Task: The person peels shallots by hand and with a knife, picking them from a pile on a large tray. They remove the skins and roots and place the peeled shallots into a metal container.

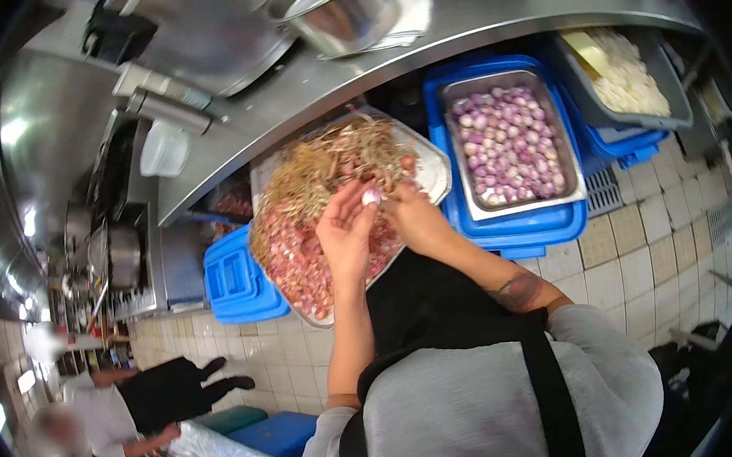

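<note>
My left hand (349, 227) holds a small purple and white shallot (370, 197) between thumb and fingertips. Close beside it on the right, my right hand (417, 217) is closed with its fingers at the shallot; whatever it may grip is hidden. Both hands are over a large metal tray (436, 174). Reddish skins and shallots (305, 268) cover the tray's near left part, and a heap of dry stalks and roots (314, 168) lies at its far side. To the right, a steel pan (468, 153) is full of peeled shallots (510, 144).
The pan rests on a blue lidded bin (512, 232). Another blue lid (236, 273) stands left of the tray. A grey tub (676, 109) with pale pieces is at far right. Ahead runs a steel counter (486, 8) with a pot (337, 20). A person (131, 406) stands at left.
</note>
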`<act>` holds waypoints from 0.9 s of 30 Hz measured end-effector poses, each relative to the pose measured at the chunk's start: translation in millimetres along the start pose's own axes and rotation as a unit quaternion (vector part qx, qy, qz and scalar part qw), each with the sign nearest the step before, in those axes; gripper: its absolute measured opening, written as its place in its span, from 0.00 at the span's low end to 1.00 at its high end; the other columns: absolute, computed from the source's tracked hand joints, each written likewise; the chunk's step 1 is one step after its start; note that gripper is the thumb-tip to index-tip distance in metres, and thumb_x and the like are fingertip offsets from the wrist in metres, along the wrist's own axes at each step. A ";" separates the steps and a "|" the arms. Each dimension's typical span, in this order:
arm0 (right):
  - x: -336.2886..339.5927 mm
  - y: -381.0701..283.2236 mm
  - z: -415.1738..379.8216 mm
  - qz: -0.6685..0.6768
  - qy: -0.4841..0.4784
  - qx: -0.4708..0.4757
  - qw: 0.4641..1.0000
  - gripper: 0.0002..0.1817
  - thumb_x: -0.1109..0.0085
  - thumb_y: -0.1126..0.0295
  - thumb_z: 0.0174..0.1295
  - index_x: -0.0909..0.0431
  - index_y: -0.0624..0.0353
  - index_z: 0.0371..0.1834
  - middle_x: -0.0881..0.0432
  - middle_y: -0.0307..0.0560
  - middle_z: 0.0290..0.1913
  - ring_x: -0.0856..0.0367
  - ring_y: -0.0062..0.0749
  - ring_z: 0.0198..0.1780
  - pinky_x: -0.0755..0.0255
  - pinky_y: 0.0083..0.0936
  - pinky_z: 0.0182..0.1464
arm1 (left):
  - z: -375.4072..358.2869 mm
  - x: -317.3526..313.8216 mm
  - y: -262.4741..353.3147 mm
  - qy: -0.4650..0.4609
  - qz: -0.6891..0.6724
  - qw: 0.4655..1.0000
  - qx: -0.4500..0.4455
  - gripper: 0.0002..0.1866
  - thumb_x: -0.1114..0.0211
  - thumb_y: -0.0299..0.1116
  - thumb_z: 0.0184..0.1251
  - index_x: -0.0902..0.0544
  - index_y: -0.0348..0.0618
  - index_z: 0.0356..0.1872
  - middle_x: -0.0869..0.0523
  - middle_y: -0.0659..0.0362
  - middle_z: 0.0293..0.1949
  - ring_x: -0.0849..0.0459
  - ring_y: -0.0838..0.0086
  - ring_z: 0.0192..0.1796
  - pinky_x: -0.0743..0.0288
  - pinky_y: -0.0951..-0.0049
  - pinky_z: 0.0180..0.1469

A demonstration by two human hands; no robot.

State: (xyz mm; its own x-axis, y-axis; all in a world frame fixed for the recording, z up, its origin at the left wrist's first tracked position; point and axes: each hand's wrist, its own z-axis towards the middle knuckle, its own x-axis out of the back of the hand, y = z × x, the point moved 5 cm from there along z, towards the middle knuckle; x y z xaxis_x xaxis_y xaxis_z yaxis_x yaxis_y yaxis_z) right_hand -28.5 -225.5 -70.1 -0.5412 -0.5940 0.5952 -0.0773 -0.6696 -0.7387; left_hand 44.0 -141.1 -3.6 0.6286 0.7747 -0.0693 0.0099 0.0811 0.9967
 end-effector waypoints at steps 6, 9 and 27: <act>-33.9 35.2 -6.8 0.101 -0.002 -0.042 0.994 0.14 0.51 0.72 0.56 0.25 0.72 0.41 0.25 0.68 0.50 0.19 0.61 0.37 0.26 0.49 0.39 | 37.3 -105.1 -3.2 -0.161 0.030 0.985 -0.045 0.26 0.37 0.15 0.56 0.30 0.31 0.59 0.23 0.49 0.55 0.21 0.71 0.52 0.24 0.75 0.50; -31.3 37.2 -4.9 0.110 0.037 -0.035 0.993 0.14 0.50 0.75 0.55 0.25 0.66 0.44 0.25 0.66 0.46 0.20 0.59 0.39 0.26 0.48 0.40 | 44.0 -109.9 -1.6 -0.167 0.053 0.981 -0.087 0.25 0.38 0.15 0.57 0.28 0.33 0.59 0.22 0.51 0.55 0.20 0.70 0.52 0.24 0.75 0.51; 9.6 56.1 -6.4 0.257 0.125 -0.135 0.949 0.17 0.52 0.75 0.65 0.24 0.58 0.56 0.26 0.53 0.35 0.23 0.39 0.33 0.29 0.30 0.37 | 49.7 -9.8 -47.3 -0.100 0.468 0.859 -0.181 0.09 0.35 0.23 0.53 0.16 0.35 0.36 0.15 0.49 0.31 0.15 0.64 0.33 0.24 0.69 0.38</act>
State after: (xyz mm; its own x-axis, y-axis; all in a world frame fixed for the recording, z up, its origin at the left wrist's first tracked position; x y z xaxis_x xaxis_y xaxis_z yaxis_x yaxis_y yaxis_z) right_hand -43.4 -266.0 -107.8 -0.7439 -0.6651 0.0651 0.0577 -0.1609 -0.9853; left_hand 75.9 -183.7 -47.9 0.3509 0.4855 0.8007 -0.7924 -0.3016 0.5301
